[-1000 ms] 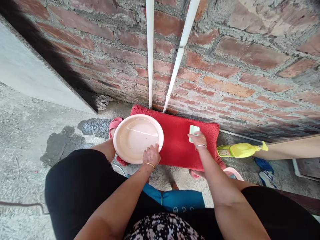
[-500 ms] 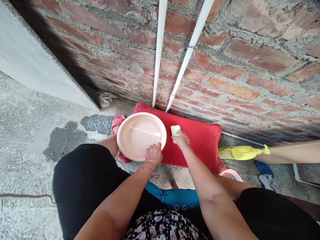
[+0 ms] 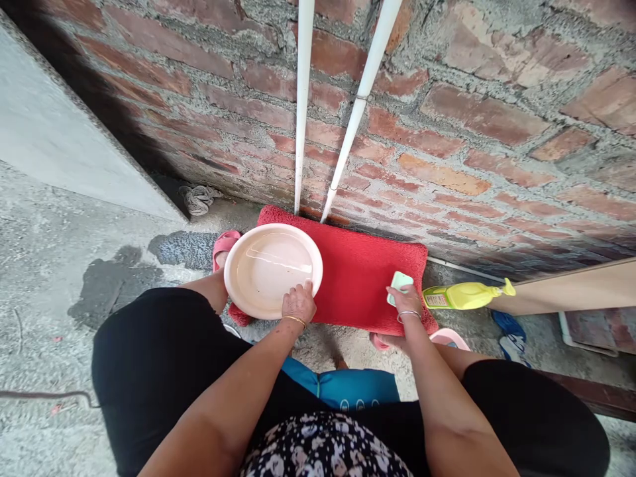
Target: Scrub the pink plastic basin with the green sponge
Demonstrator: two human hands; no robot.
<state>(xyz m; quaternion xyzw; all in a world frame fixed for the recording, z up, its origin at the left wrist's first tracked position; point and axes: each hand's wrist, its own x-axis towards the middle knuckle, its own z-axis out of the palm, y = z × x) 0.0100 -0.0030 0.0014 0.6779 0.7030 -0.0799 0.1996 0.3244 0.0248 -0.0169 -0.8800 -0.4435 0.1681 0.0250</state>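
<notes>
- While the left hand (image 3: 299,303) stays clamped over the near rim of the pink basin (image 3: 273,269), fingers curled on the edge at centre frame, the basin holds its place on the left end of the red mat (image 3: 365,281).
- Over to the right hand (image 3: 406,298): it has swung from beside the basin, half a second back, out to the mat's right end, carrying the pale green bar (image 3: 400,285) with it. Fingers are closed on the bar, pressing it to the pile.
- That reads to me as back-and-forth scrubbing strokes across the mat, with this one reaching the right edge.
- Just right of that hand, the yellow spray bottle (image 3: 464,296) lies on its side on the concrete, untouched.
- Further up, two white pipes (image 3: 301,106) run down the brick wall (image 3: 472,119) to the mat's far edge.
- Hard to judge: whether the bar is soap or sponge. The fingertips are hidden under it, pink sandals peek out only partly, and the basin's shallow water barely shows.
</notes>
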